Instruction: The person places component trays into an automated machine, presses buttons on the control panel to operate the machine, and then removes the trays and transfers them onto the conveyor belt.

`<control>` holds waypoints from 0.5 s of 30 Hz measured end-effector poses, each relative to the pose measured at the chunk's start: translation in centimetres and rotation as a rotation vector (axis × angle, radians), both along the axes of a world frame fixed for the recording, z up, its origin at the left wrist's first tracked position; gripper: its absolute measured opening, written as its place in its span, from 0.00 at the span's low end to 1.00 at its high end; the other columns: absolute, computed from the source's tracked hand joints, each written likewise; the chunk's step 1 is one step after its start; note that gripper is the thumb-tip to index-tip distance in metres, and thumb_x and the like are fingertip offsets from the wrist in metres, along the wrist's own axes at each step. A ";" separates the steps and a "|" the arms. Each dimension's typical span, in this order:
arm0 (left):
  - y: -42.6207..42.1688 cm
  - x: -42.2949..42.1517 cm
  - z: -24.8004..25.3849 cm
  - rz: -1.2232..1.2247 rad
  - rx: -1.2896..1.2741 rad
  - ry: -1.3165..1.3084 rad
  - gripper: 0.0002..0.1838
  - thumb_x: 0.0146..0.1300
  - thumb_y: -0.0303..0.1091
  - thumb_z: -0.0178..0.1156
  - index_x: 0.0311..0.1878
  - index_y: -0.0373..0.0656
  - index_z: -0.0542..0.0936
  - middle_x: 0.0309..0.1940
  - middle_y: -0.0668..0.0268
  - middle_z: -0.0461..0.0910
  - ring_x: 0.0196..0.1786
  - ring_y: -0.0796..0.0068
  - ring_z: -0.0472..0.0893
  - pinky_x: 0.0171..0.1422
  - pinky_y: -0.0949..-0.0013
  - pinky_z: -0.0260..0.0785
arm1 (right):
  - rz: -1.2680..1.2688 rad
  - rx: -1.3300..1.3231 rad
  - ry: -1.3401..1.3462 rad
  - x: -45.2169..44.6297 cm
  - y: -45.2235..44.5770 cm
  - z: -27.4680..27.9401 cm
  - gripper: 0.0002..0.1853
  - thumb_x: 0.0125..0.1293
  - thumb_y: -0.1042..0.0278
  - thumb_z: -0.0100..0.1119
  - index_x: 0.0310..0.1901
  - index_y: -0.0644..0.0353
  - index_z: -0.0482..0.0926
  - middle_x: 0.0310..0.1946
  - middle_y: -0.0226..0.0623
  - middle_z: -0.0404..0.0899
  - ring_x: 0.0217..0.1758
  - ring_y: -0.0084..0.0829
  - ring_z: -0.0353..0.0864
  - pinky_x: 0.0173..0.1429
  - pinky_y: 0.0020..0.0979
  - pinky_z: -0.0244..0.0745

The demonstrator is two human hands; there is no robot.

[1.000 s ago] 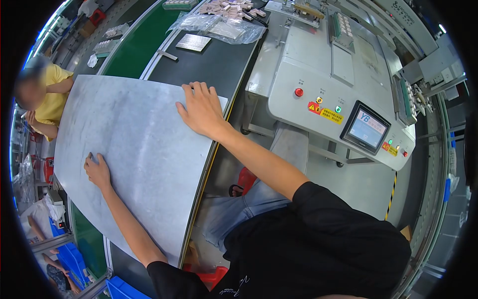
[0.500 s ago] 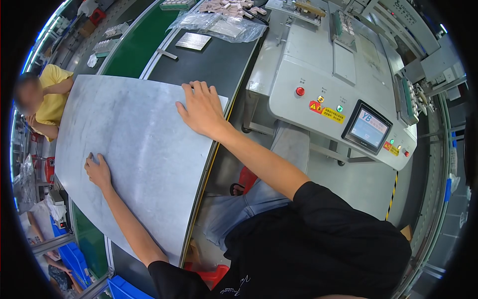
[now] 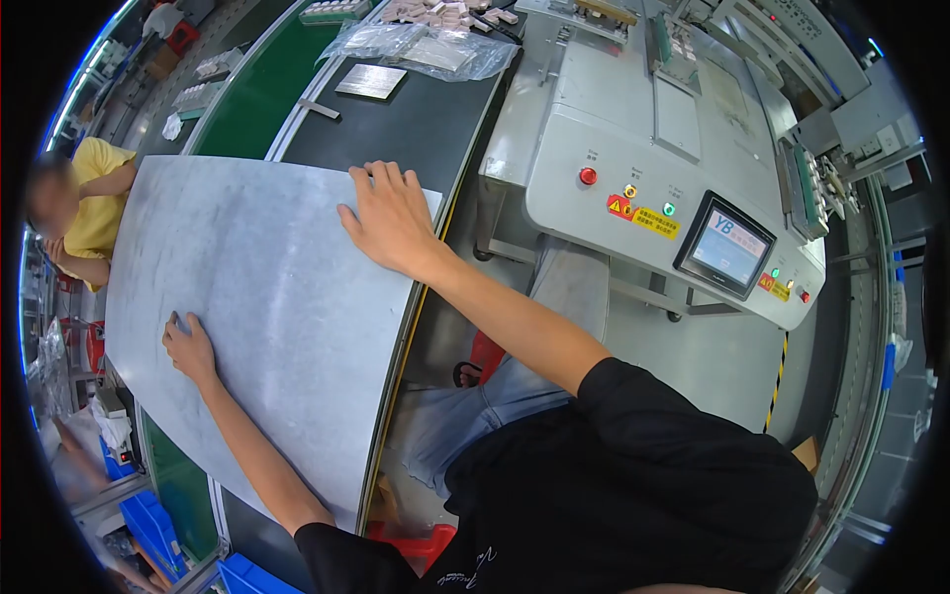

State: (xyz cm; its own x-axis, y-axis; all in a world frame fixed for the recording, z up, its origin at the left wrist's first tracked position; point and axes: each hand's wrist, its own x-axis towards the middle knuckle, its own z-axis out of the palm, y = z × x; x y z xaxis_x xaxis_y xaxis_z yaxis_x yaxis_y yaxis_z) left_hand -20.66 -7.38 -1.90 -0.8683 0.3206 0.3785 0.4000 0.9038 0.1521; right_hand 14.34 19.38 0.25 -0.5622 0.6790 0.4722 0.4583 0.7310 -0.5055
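A large pale grey board (image 3: 267, 287) lies across the dark worktable and the green conveyor. My left hand (image 3: 190, 348) rests on the board's left part, its fingers apart and holding nothing. Near the board's upper right corner my right hand (image 3: 391, 218) lies palm down with spread fingers, also holding nothing. Beyond the board, a flat metal plate (image 3: 371, 81) and a short metal bar (image 3: 320, 109) lie on the table.
A machine with a touchscreen (image 3: 726, 246) and a red button (image 3: 589, 176) stands at the right. Clear plastic bags (image 3: 435, 49) and small pinkish blocks (image 3: 445, 12) are at the far end. A person in yellow (image 3: 97, 203) sits at the left; blue bins (image 3: 153, 530) are lower left.
The view has shifted slightly, so the table and machine appear a little further left. Both my hands stay in place on the board.
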 end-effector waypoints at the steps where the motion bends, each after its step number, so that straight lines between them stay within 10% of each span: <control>1: 0.0 -0.1 0.0 0.003 0.000 -0.002 0.30 0.70 0.55 0.54 0.70 0.51 0.74 0.69 0.54 0.70 0.70 0.50 0.70 0.74 0.45 0.59 | -0.001 0.008 0.010 0.0 0.0 -0.1 0.26 0.69 0.57 0.61 0.60 0.70 0.75 0.56 0.51 0.77 0.59 0.44 0.74 0.58 0.41 0.66; 15: 0.1 0.2 0.2 0.008 -0.010 -0.003 0.29 0.71 0.55 0.53 0.70 0.51 0.73 0.69 0.55 0.70 0.70 0.50 0.70 0.73 0.45 0.60 | 0.008 -0.033 -0.020 0.0 0.0 0.4 0.26 0.70 0.57 0.61 0.60 0.70 0.75 0.57 0.50 0.77 0.60 0.43 0.73 0.59 0.40 0.65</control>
